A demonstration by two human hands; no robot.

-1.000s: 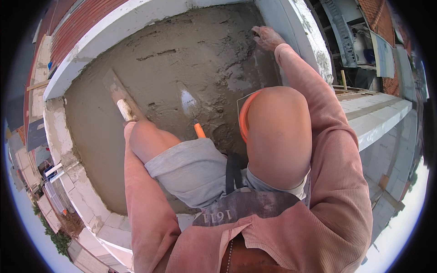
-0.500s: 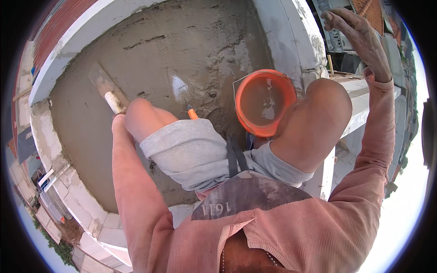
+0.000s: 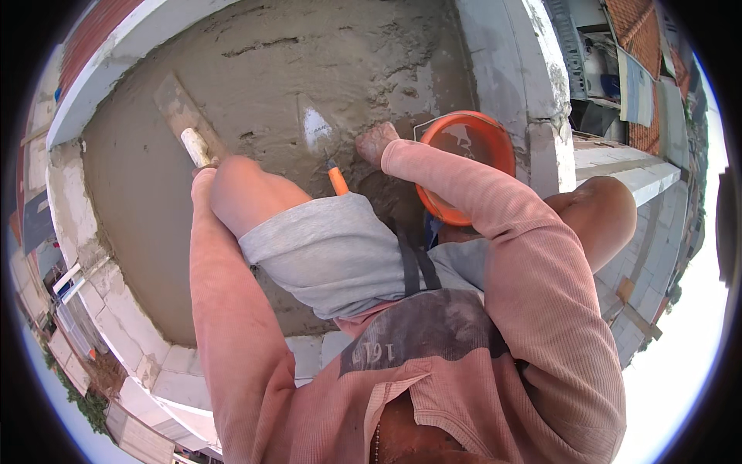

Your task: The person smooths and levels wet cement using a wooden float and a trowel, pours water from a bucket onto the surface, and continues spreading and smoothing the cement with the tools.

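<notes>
In the head view, the left hand [image 3: 204, 165] is gripping a plastering float [image 3: 182, 114] lying on wet mortar [image 3: 135, 209]; the right hand [image 3: 376, 144] is sitting between a pointing trowel [image 3: 318, 130] and an orange bucket [image 3: 507, 147], finger spread unclear.

head cam | left fisheye, worn on head | looks down, close over shirt [image 3: 332, 410] toward grey mortar [image 3: 270, 85]
</notes>
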